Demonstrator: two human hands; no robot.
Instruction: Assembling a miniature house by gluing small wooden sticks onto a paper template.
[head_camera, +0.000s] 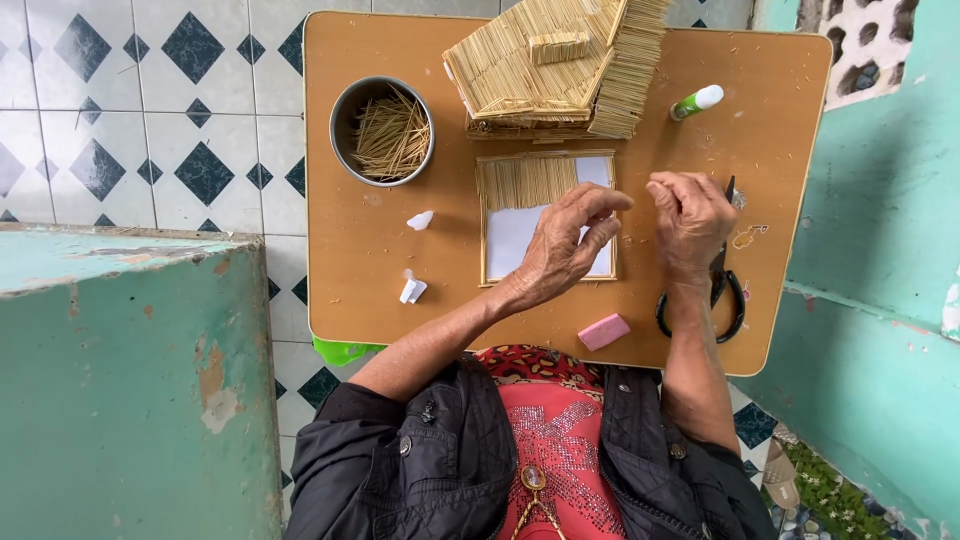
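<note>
Your left hand (565, 245) rests with fingers loosely curled on the white panel (530, 235) half-covered in sticks, while your right hand (690, 222) hovers beside it, fingers pinched together.

An orange-brown table (380, 250) carries a pale straw-coloured stick house (555, 65), a grey metal bowl (381, 130) of tan sticks, a white card (520, 235) edged in straw, a pink eraser (603, 331), black-handled scissors (722, 290) and a green-and-white glue tube (696, 101). Beside the table, white floor tiles (150, 110) bear dark diamond patterns; the walls (870, 330) are turquoise.
</note>
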